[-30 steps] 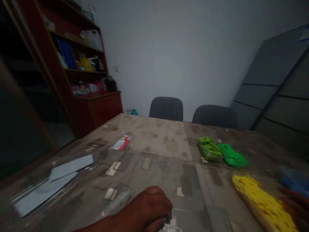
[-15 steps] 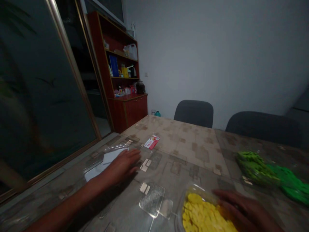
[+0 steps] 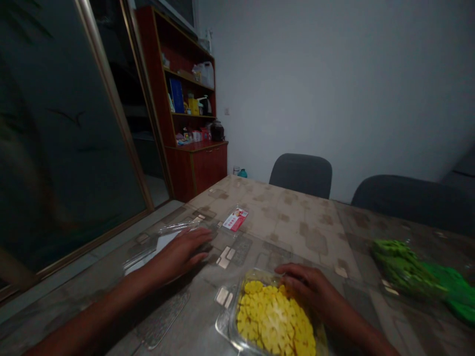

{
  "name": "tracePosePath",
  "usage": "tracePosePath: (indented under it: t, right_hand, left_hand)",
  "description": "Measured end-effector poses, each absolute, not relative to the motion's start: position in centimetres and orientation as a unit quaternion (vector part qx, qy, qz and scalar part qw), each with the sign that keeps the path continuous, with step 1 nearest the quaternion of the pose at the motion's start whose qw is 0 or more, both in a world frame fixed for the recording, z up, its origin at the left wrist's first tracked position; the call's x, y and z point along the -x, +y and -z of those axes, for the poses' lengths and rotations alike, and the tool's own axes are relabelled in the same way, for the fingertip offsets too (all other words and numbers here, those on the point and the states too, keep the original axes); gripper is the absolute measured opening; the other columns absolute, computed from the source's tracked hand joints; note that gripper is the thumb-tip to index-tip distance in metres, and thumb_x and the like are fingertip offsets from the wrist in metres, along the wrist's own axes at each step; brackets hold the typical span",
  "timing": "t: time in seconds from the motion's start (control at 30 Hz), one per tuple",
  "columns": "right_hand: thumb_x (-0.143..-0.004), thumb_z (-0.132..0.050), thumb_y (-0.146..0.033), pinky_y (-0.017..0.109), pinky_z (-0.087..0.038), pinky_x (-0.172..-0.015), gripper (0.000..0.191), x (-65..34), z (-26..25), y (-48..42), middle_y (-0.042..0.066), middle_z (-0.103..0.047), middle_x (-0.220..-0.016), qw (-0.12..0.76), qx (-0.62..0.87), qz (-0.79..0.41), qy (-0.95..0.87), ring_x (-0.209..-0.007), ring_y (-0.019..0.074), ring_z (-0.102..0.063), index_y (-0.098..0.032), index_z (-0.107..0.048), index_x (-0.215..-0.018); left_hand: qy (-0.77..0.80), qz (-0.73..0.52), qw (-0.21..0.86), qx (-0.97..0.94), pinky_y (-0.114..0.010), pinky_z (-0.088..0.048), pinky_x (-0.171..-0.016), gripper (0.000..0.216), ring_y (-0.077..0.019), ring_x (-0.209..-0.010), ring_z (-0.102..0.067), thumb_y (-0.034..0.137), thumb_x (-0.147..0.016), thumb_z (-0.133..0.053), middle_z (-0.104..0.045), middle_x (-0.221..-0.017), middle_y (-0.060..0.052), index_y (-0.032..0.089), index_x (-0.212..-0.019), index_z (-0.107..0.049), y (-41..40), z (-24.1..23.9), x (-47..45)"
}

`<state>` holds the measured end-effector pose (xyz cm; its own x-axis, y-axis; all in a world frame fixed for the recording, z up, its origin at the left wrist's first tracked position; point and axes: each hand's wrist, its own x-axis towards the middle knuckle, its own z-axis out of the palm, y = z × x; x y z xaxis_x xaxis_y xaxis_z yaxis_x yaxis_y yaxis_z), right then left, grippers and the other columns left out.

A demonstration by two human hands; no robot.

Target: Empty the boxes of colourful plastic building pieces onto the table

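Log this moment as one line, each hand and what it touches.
left hand: flat on clear packet | right hand: on clear tray of yellow pieces | nearby: green bags, red card

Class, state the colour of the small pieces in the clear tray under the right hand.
The pieces are yellow; the head view shows them best.

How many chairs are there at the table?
2. The left chair stands at the far edge of the table, mid-picture; the right chair beside it, rightward. More may be hidden.
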<state>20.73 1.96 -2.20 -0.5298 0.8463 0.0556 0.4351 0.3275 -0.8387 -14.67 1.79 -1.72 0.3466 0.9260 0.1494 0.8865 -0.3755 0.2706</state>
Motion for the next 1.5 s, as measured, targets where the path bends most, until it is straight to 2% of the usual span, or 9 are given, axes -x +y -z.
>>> tracePosePath:
  t: [0.17, 0.37, 0.53, 0.67, 0.8, 0.9, 1.07, 1.37, 1.5]
  right_hand:
    - [-0.094, -0.048, -0.046, 0.037, -0.050, -0.085, 0.041, -21.4, 2.4, 1.1, 0.011, -0.072, -0.106, 0.257, 0.422, -0.420, -0.761, -0.097, 0.0260, -0.066, -0.015, -0.070, -0.110]
    - [-0.094, -0.045, -0.043, 0.041, -0.049, -0.091, 0.039, -22.1, 2.5, 0.3, 0.012, -0.072, -0.111, 0.278, 0.473, -0.365, -0.752, -0.103, 0.0270, -0.065, -0.018, -0.070, -0.111]
    - [-0.094, -0.043, -0.039, 0.046, -0.048, -0.096, 0.037, -24.3, 3.2, -0.9, 0.012, -0.069, -0.117, 0.290, 0.511, -0.254, -0.768, -0.110, 0.0278, -0.062, -0.022, -0.069, -0.114]
    - [-0.092, -0.047, -0.043, 0.046, -0.048, -0.099, 0.039, -26.3, 4.5, -2.5, 0.011, -0.067, -0.125, 0.264, 0.523, -0.263, -0.766, -0.115, 0.0284, -0.061, -0.024, -0.068, -0.119]
    - [-0.090, -0.051, -0.047, 0.045, -0.045, -0.103, 0.045, -26.9, 5.5, -3.4, 0.009, -0.060, -0.134, 0.265, 0.557, -0.299, -0.728, -0.123, 0.0290, -0.056, -0.025, -0.063, -0.127]
    - [-0.090, -0.050, -0.049, 0.045, -0.045, -0.103, 0.046, -26.5, 5.6, -3.4, 0.009, -0.062, -0.132, 0.287, 0.563, -0.314, -0.708, -0.122, 0.0292, -0.057, -0.024, -0.065, -0.125]
    - [-0.086, -0.054, -0.049, 0.044, -0.050, -0.097, 0.046, -25.7, 5.1, -3.4, 0.011, -0.067, -0.125, 0.316, 0.551, -0.315, -0.705, -0.115, 0.0307, -0.062, -0.022, -0.069, -0.120]
    - [-0.085, -0.055, -0.033, 0.038, -0.054, -0.088, 0.036, -25.0, 3.8, -4.0, 0.012, -0.069, -0.121, 0.344, 0.542, -0.361, -0.676, -0.106, 0.0287, -0.067, -0.019, -0.071, -0.115]
    - [-0.084, -0.055, -0.031, 0.037, -0.054, -0.085, 0.035, -24.9, 3.2, -4.1, 0.013, -0.071, -0.118, 0.347, 0.547, -0.378, -0.661, -0.104, 0.0280, -0.067, -0.018, -0.072, -0.112]
  left_hand:
    - [0.496, -0.178, 0.124, -0.841, -0.039, -0.038, -0.108, 0.036, -0.0220, -0.127, -0.050, 0.030, -0.099, -0.041, -0.055, -0.139, -0.006, 0.022, -0.130, -0.056, 1.3, 1.6, 11.2]
    - [0.482, -0.118, 0.044, -0.867, -0.048, -0.036, -0.108, 0.035, -0.0262, -0.127, -0.050, 0.018, -0.092, -0.046, -0.057, -0.136, -0.011, 0.020, -0.126, -0.057, 3.2, 2.3, 10.1]
    - [0.521, -0.080, 0.012, -0.850, -0.055, -0.025, -0.113, 0.048, -0.0311, -0.135, -0.041, 0.021, -0.085, -0.058, -0.048, -0.145, -0.013, 0.022, -0.133, -0.053, 4.8, 1.8, 12.1]
    - [0.589, -0.047, 0.041, -0.806, -0.055, -0.024, -0.113, 0.064, -0.0337, -0.139, -0.033, 0.026, -0.079, -0.068, -0.035, -0.153, -0.014, 0.023, -0.140, -0.046, 4.0, 1.4, 16.0]
    - [0.592, -0.041, 0.046, -0.804, -0.051, -0.025, -0.113, 0.060, -0.0309, -0.141, -0.032, 0.032, -0.084, -0.061, -0.031, -0.155, -0.013, 0.023, -0.142, -0.044, 3.8, 1.7, 17.7]
    - [0.582, -0.040, 0.050, -0.811, -0.053, -0.020, -0.114, 0.059, -0.0298, -0.141, -0.031, 0.031, -0.084, -0.060, -0.034, -0.154, -0.012, 0.025, -0.141, -0.045, 4.7, 2.2, 16.9]
    - [0.601, -0.020, 0.054, -0.797, -0.057, -0.018, -0.113, 0.065, -0.0359, -0.140, -0.030, 0.029, -0.076, -0.067, -0.036, -0.152, -0.016, 0.022, -0.138, -0.049, 6.1, 3.0, 15.6]
    - [0.569, -0.060, 0.041, -0.819, -0.051, -0.035, -0.107, 0.048, -0.0354, -0.129, -0.047, 0.032, -0.083, -0.054, -0.051, -0.141, -0.016, 0.019, -0.130, -0.058, 5.6, 4.3, 15.5]
    - [0.568, -0.073, 0.062, -0.818, -0.047, -0.041, -0.102, 0.049, -0.0365, -0.123, -0.053, 0.030, -0.080, -0.053, -0.056, -0.136, -0.016, 0.017, -0.127, -0.060, 5.7, 4.1, 14.7]
